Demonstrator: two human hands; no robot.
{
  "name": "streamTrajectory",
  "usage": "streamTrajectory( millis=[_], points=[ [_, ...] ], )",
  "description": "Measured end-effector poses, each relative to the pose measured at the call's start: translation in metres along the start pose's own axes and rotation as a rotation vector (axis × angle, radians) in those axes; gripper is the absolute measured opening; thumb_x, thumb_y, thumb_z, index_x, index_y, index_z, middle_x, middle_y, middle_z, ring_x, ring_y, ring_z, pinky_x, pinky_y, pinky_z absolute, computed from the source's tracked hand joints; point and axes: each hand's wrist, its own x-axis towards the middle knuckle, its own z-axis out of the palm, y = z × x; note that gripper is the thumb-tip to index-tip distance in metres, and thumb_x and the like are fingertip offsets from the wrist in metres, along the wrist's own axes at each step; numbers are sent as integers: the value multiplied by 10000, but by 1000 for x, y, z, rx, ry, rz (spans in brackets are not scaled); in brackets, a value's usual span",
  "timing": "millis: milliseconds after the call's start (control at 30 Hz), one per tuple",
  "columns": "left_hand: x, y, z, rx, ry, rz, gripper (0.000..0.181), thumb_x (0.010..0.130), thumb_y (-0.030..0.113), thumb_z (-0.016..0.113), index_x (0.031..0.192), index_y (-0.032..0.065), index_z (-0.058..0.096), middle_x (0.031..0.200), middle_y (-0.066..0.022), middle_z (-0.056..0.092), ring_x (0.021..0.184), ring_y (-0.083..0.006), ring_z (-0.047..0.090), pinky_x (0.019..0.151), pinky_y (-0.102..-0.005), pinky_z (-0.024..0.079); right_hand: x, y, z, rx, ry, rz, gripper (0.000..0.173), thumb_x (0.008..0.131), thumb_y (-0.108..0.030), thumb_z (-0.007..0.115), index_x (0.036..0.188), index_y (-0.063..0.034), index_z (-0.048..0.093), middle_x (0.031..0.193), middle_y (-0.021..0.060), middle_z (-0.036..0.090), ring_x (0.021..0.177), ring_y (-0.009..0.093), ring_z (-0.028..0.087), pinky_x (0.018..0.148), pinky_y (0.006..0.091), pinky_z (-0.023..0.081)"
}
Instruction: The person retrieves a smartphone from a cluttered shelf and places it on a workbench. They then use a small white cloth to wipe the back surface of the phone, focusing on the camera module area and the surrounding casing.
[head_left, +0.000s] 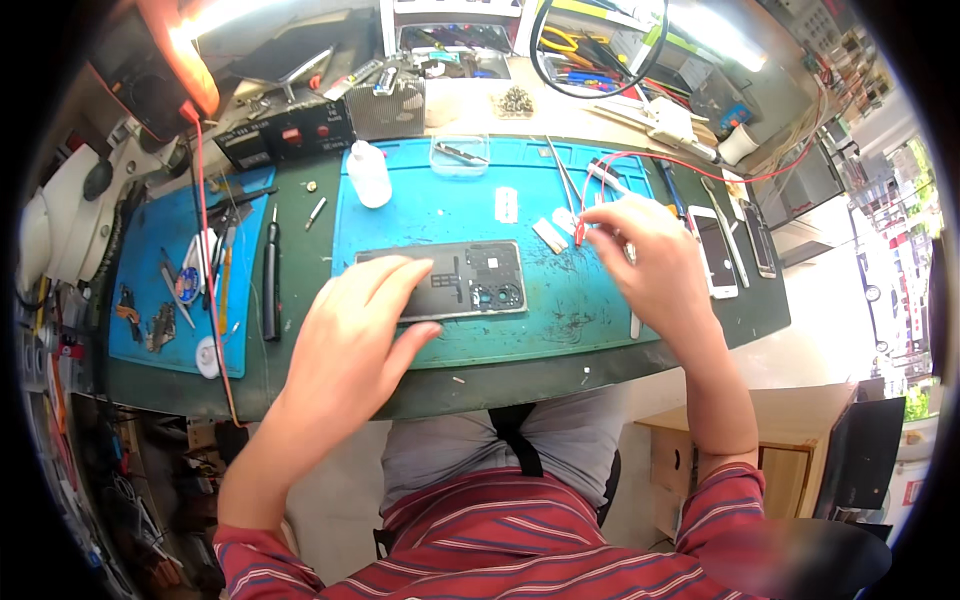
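Observation:
A smartphone with its back cover off (491, 274) lies on the blue-green work mat (480, 341), its black inner frame and camera openings facing up. My left hand (352, 334) is over the phone's left end, fingers and thumb apart, hiding that part. Whether it presses on the phone is hard to tell. To the right of the phone, my right hand (652, 262) has thumb and index finger at a small red clip (580, 231) on a red wire. Small pale flat pieces (550, 235) lie just left of this clip. Tweezers (562, 176) lie behind them.
A white plastic bottle (369, 176) and a clear box (460, 156) stand at the mat's back. A black screwdriver (271, 281) lies left, near a second mat (142, 255) with tools. A white phone (712, 251) lies right. A red cable (204, 225) hangs across the left side.

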Motion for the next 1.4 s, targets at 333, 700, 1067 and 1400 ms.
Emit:
streamTrajectory(
  millis=[333,700,1067,1400],
  points=[
    [61,-13,7,197,-169,156,633,735,304,917,1221,24,623,1096,-120,598,1030,-308,620,895,-417,509,62,-6,54,15,-199,-66,211,974,-251,696,1111,-91,693,983,84,725,963,287,708,842,419,545],
    [65,-28,-18,-940,-106,-374,288,991,98,736,1239,-13,639,1070,-49,725,971,-102,687,860,-293,563,61,-5,22,1295,-501,113,354,1067,-196,647,1352,14,637,1138,75,747,980,143,718,751,271,577],
    [63,-25,-9,-1172,-199,-521,399,961,85,753,1323,-26,624,1208,-80,727,1062,-124,688,952,-307,556,60,-10,36,1423,-505,219,332,1024,-170,696,1303,9,679,1088,85,764,924,138,733,743,273,576],
    [62,-24,-5,-1167,-169,-534,364,965,68,740,1299,-25,631,1192,-82,732,1036,-119,691,921,-293,562,59,-13,36,1404,-505,254,297,1022,-147,694,1270,17,692,1072,84,766,893,133,737,739,270,572]
  ],
)
